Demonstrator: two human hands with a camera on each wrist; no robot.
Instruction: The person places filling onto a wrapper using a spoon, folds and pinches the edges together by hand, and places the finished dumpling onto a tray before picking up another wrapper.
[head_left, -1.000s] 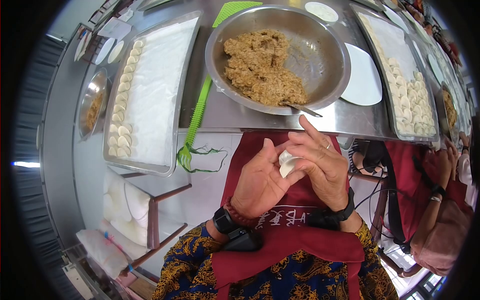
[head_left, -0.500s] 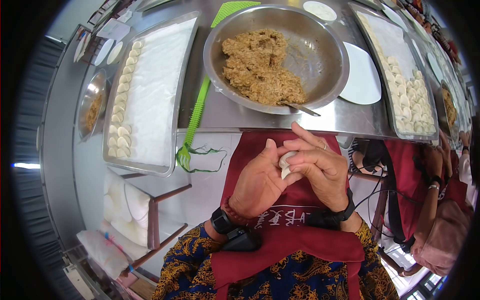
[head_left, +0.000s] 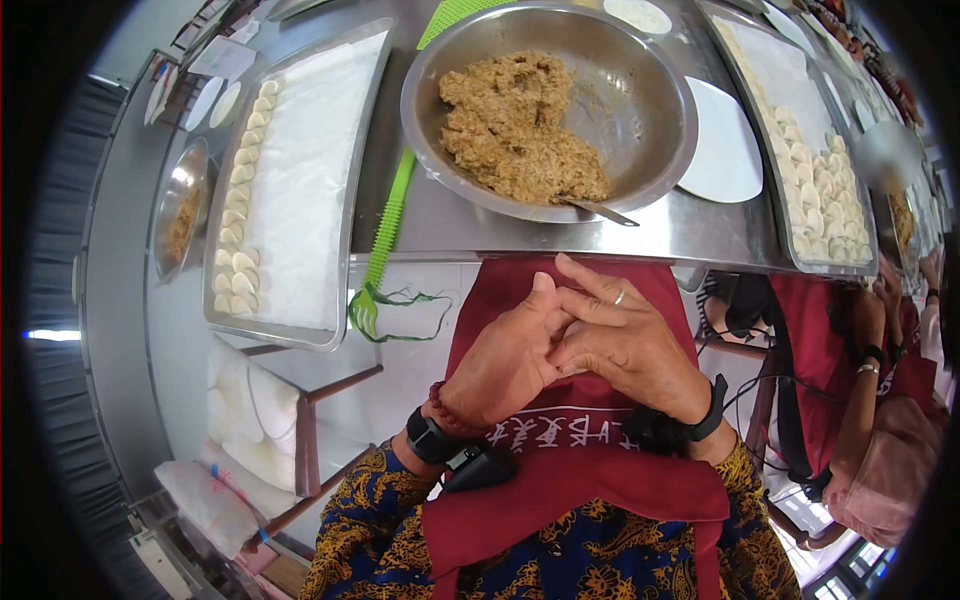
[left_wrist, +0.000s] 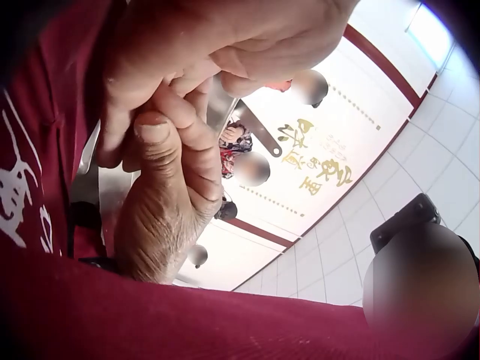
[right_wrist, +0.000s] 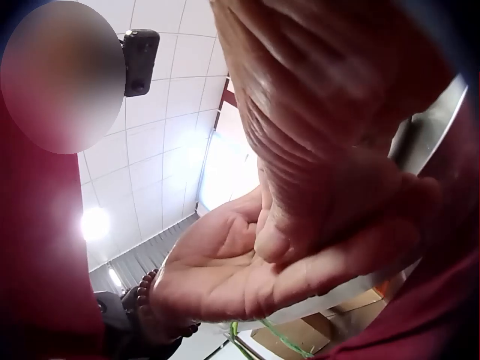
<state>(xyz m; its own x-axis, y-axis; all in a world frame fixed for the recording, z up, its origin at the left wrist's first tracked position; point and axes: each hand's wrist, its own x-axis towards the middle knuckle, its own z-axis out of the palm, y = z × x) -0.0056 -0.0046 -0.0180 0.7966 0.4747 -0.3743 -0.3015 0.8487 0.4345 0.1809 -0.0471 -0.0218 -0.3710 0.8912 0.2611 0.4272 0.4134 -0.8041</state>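
Note:
Both hands meet over the lap, in front of a red apron point(head_left: 590, 425). My left hand point(head_left: 500, 365) lies palm inward, its thumb raised against the right fingers. Over its palm, my right hand point(head_left: 635, 350) bends its fingers in. The right thumb point(left_wrist: 154, 135) presses against the curled fingers in the left wrist view. Seen from the right wrist, the left palm point(right_wrist: 217, 259) and fingers lie beneath the right hand. A folded white dumpling, visible between the hands in the earlier frames, is hidden now within their grip.
Ahead stands a steel bowl point(head_left: 650, 190) of brown filling point(head_left: 520, 125) with a spoon point(head_left: 605, 212). Left is a lined tray point(head_left: 300, 190) with a row of dumplings point(head_left: 240, 190); right, a fuller tray point(head_left: 835, 265). A white plate point(head_left: 722, 140) and a green fork-shaped tool point(head_left: 380, 240) lie nearby.
The hands have closed further together and sunk slightly toward the lap, covering the white dumpling that showed between them. The right hand has turned more over the left palm.

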